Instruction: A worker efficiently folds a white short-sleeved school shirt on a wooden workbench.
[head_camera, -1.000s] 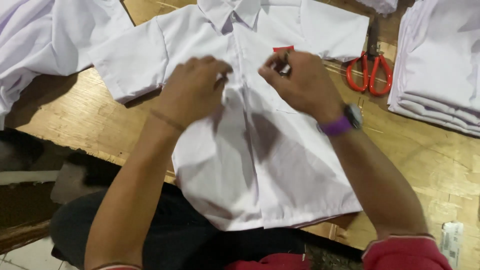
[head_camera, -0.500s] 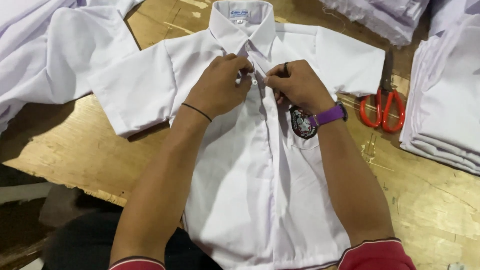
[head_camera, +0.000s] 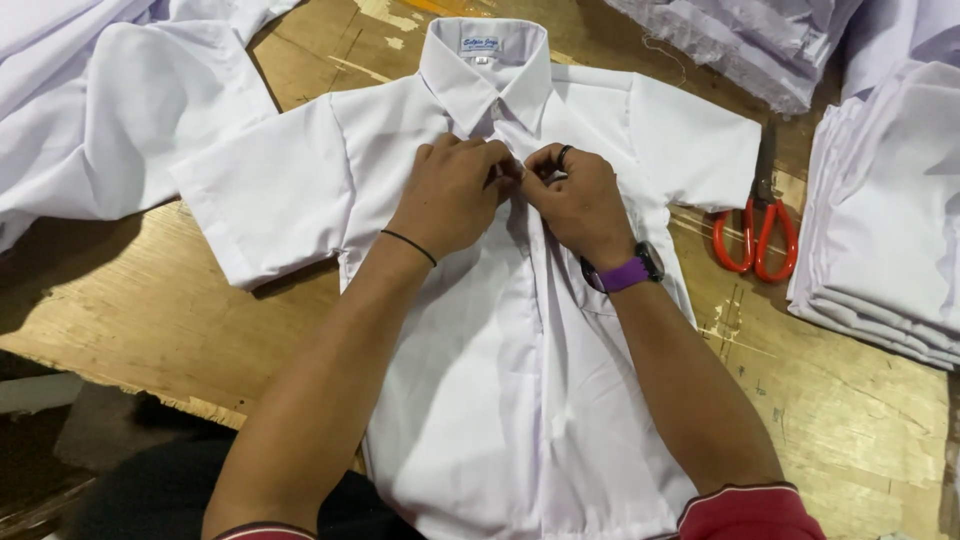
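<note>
- White short-sleeved shirt (head_camera: 500, 400) spread front-up on the wooden worktop (head_camera: 150, 310), collar (head_camera: 480, 70) at the far end, hem hanging over the near edge toward the wearer of the camera.
- Sleeves spread flat to either side; front placket running straight down the middle; small label inside the collar, print too small to make out.
- Left hand (head_camera: 450, 195) and right hand (head_camera: 575, 195) pressed together on the placket just below the collar — fingers curled in, pinching the cloth there.
- Fingertips meeting at the centre, so whatever sits between them — a button, a buttonhole — hidden; impossible to tell more than a closed pinch on the fabric.
- Thin black band on the left wrist; purple-strapped watch (head_camera: 620, 272) on the right wrist, dark ring on one right finger.
- Chest of the shirt on the right-hand side partly covered by the right forearm, so any pocket there hard to see.
- Lower hem cut off by the bottom of the picture; red sleeve cuffs just showing at the frame's edge.
- Red-handled scissors (head_camera: 758, 235) lying on the worktop just past the shirt's right sleeve, blades partly lost in shadow.
- Stack of folded white garments (head_camera: 890, 220) at the right, cut off by the frame.
- Loose white shirts (head_camera: 100, 110) heaped at the far left, and more white cloth (head_camera: 740, 40) at the top right, both only partly in view.
</note>
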